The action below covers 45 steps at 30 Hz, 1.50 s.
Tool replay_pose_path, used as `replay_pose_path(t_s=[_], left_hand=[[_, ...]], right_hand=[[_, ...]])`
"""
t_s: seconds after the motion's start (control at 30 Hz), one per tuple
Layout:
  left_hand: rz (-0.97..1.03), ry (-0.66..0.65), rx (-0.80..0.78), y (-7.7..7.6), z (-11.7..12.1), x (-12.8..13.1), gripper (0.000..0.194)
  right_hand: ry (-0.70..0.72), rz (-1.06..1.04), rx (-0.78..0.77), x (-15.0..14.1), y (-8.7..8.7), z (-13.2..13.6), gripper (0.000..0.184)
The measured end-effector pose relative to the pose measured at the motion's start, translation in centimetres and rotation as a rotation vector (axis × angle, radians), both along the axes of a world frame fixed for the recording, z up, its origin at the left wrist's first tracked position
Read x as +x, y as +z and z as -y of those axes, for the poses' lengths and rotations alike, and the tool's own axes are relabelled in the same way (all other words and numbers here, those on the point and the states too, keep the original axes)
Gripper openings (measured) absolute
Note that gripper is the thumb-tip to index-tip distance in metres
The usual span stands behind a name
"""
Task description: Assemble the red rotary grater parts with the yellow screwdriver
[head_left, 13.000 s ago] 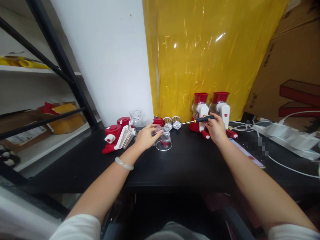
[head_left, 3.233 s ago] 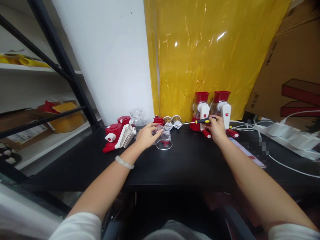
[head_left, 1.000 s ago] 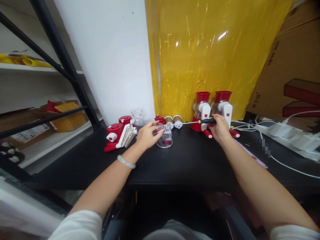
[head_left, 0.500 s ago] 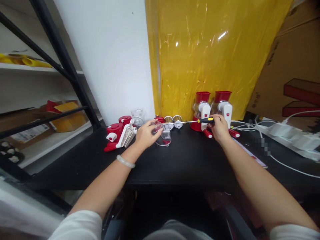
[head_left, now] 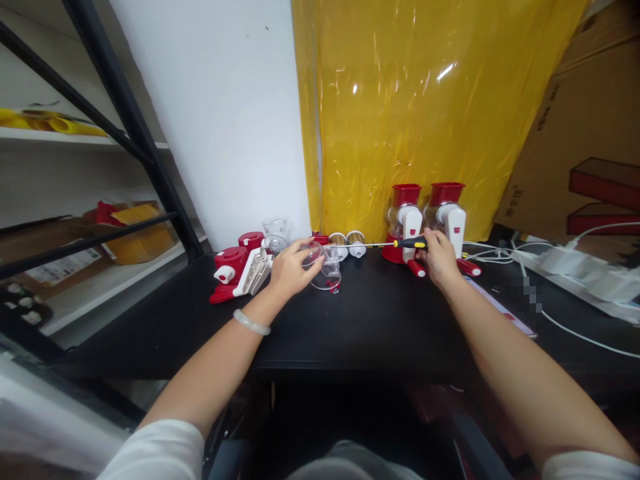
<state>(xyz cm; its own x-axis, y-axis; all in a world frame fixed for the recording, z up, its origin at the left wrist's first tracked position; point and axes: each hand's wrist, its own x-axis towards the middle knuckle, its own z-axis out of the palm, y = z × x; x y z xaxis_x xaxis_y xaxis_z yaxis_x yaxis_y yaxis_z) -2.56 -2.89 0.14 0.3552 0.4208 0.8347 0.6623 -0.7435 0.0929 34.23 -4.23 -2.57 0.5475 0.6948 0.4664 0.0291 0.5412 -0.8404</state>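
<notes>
With the left grip (head_left: 294, 268) pinching the clear housing (head_left: 331, 265) at the far middle of the worktop (head_left: 350, 333) and the right grip (head_left: 441, 257) closed around the handle of the screwdriver (head_left: 409, 244), we judge the housing light, stiff and slippery, best held by its round rim.
</notes>
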Motion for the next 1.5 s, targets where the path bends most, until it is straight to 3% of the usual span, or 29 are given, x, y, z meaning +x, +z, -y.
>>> replay_pose_path(t_s=[0.3, 0.47, 0.57, 0.73, 1.13, 1.5], left_hand=[[-0.003, -0.004, 0.053, 0.0, 0.0, -0.1, 0.024], [-0.012, -0.004, 0.074, 0.1, 0.2, 0.0, 0.024], [-0.006, -0.004, 0.080, 0.2, 0.3, 0.0, 0.024], [-0.021, 0.009, 0.103, 0.4, 0.5, -0.1, 0.024], [-0.040, 0.028, 0.183, 0.6, 0.8, -0.2, 0.024], [-0.047, 0.048, 0.143, 0.7, 0.9, -0.1, 0.023]], right_hand=[[0.030, -0.080, 0.023, -0.5, 0.4, 0.2, 0.034], [0.124, -0.161, 0.056, -0.6, 0.9, 0.4, 0.028], [0.131, -0.139, 0.057, -0.3, 0.7, 0.3, 0.032], [-0.005, -0.029, -0.025, 0.0, 0.2, 0.2, 0.049], [0.027, -0.058, 0.080, -0.1, 0.4, 0.0, 0.033], [0.112, -0.142, 0.111, -0.6, 1.1, 0.4, 0.028]])
